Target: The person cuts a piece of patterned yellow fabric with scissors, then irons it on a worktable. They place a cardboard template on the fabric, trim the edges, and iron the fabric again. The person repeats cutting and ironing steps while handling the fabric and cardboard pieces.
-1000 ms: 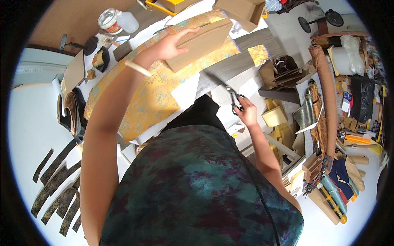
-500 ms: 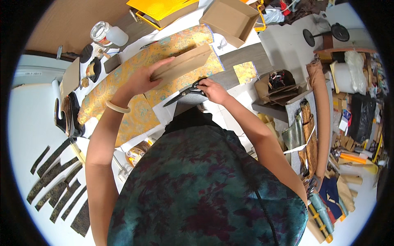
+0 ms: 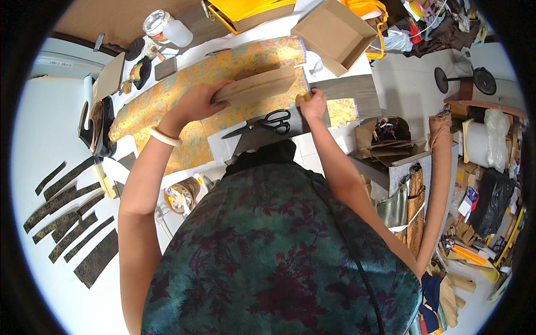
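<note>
My left hand, a pale bangle on its wrist, is closed on the near end of a brown cardboard box piece, tilted above the fabric. Under it spreads yellow patterned fabric with a blue edge at its right end. At that edge, my right hand has its fingers closed, apparently pinching the fabric; the fingertips are partly hidden. Black scissors lie on the dark board just left of my right hand, blades pointing left. A small yellow fabric piece lies to the right.
An open cardboard box stands at the far right of the table, beside a yellow box. Jars are at the far left. Dark patterned strips lie on the white surface at left. A carton and fabric rolls stand at right.
My right hand has let go of the scissors, which now lie on the board, and has moved up and right to the fabric's edge. My left hand still holds the cardboard. The view has shifted.
</note>
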A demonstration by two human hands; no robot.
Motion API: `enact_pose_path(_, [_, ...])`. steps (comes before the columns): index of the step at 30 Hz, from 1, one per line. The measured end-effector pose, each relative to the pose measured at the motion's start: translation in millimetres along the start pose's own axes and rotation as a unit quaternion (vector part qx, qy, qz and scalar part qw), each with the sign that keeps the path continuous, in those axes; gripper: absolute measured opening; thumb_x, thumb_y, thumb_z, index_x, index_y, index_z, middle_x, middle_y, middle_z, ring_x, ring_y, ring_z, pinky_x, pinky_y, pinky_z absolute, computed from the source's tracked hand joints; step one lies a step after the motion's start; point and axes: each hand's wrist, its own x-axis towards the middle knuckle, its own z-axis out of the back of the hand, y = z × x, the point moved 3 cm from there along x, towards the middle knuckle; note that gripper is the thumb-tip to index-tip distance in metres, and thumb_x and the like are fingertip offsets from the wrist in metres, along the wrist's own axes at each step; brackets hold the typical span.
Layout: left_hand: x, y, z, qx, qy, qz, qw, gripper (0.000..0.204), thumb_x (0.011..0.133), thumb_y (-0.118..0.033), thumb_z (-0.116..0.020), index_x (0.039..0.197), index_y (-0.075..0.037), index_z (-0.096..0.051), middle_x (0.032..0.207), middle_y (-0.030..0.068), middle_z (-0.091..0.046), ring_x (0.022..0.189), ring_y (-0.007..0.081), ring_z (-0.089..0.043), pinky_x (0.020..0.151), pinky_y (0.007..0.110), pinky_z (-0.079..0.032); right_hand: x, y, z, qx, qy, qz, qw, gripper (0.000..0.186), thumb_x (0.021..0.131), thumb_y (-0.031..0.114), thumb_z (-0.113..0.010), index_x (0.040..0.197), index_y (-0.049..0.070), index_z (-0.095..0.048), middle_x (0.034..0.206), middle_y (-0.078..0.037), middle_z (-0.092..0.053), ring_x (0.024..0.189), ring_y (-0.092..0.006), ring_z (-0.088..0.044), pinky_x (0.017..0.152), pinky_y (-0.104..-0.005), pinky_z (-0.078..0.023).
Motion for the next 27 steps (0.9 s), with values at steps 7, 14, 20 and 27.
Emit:
enact_pose_path(7, [5, 8, -9, 0.011, -0.029, -0.017, 0.999, 0.059, 0.090, -0.027, -0.079, 0.144, -0.016, -0.058, 0.080, 0.0197, -0.071, 0.075, 0.0363, -0.073, 0.070, 0.046, -0.055, -96, 21, 2, -0.009, 0.215, 0.426, 0.879, 0.025, 0.077, 0.008, -0.073, 0.102, 0.004, -0.072, 0.123, -0.015, -0.062, 0.120, -0.0363, -0.057, 0.101, -0.0474, -0.049])
enact_pose_path(14, [6, 10, -8, 0.049, -0.021, 0.019, 0.998, 0.060, 0.089, -0.025, -0.080, 0.143, -0.012, -0.058, 0.084, 0.0213, -0.072, 0.077, 0.0394, -0.072, 0.069, 0.045, -0.054, -87, 32, -9, -0.158, 0.253, 0.469, 0.831, 0.038, 0.080, 0.013, -0.073, 0.117, 0.004, -0.067, 0.124, -0.015, -0.062, 0.123, -0.0340, -0.056, 0.106, -0.0436, -0.047])
enact_pose_path(20, [12, 6, -9, 0.039, -0.016, 0.012, 0.999, 0.061, 0.088, -0.027, -0.081, 0.141, -0.008, -0.059, 0.085, 0.0226, -0.073, 0.080, 0.0410, -0.072, 0.072, 0.046, -0.056, -92, 24, -18, -0.246, 0.281, 0.491, 0.787, 0.023, 0.092, 0.011, -0.060, 0.111, -0.001, -0.066, 0.118, -0.021, -0.068, 0.118, -0.0378, -0.065, 0.098, -0.0449, -0.054])
enact_pose_path(27, [11, 4, -7, 0.020, -0.016, 0.012, 1.000, 0.056, 0.088, -0.026, -0.081, 0.137, -0.007, -0.061, 0.087, 0.0226, -0.074, 0.075, 0.0389, -0.073, 0.070, 0.044, -0.057, -130, -47, 108, -0.003, 0.374, 0.212, 0.903, 0.034, 0.085, 0.019, -0.078, 0.106, 0.000, -0.060, 0.101, -0.023, -0.071, 0.098, -0.0422, -0.069, 0.086, -0.0482, -0.056])
